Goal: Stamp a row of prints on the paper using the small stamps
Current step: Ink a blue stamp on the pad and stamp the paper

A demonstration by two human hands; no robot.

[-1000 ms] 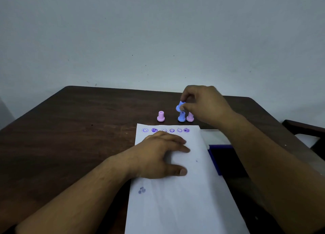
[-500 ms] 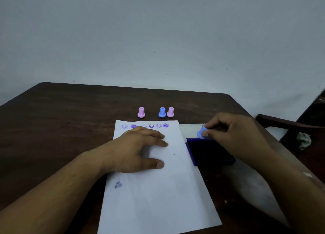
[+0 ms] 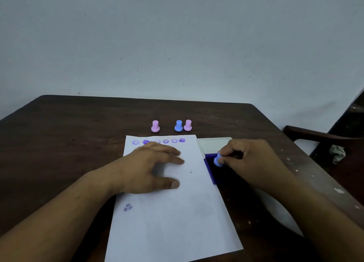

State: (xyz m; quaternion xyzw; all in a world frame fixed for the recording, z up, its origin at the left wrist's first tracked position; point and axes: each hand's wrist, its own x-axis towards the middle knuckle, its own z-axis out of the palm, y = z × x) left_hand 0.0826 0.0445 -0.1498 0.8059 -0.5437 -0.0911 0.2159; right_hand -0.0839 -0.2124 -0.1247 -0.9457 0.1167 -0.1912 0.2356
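A white paper [image 3: 173,218] lies on the dark wooden table [image 3: 69,135], with a row of several purple prints [image 3: 166,141] along its top edge. My left hand [image 3: 149,169] rests flat on the paper, fingers spread. To the right, my right hand [image 3: 250,161] pinches a small blue stamp [image 3: 218,159] and holds it down on the blue ink pad [image 3: 211,172]. Beyond the paper stand a pink stamp [image 3: 155,126], a blue stamp [image 3: 178,126] and another pink stamp [image 3: 188,125].
The ink pad's open white lid [image 3: 213,144] lies behind it. A purple smudge [image 3: 127,207] marks the paper's lower left. A dark wooden chair [image 3: 323,137] stands at the right, past the table's edge. A plain wall rises behind.
My right hand carried the blue stamp from the row of stamps rightwards and down onto the ink pad. My left hand stayed on the paper. The camera view shifted.
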